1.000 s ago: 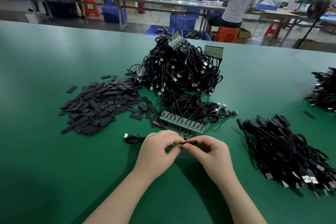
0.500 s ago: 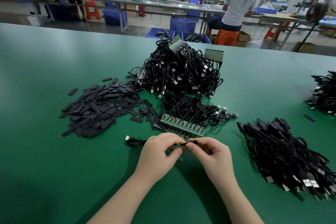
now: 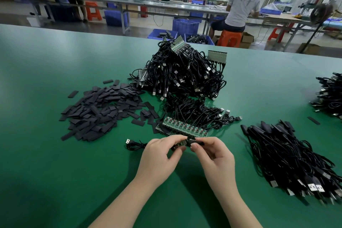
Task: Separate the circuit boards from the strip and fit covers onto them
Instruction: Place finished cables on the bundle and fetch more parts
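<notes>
covers (image 3: 103, 109): loose black heap, left of board strip
left hand (image 3: 159, 159): fingers curled, pinching small circuit board (image 3: 180, 144) just in front of strip
board strip (image 3: 185, 126): flat on green table (image 3: 55, 172) (cables attached behind)
right hand (image 3: 215, 157): fingertips pinching black cover (image 3: 194, 142), touching board's right end
finished cables (image 3: 296, 157): pile right of strip
</notes>
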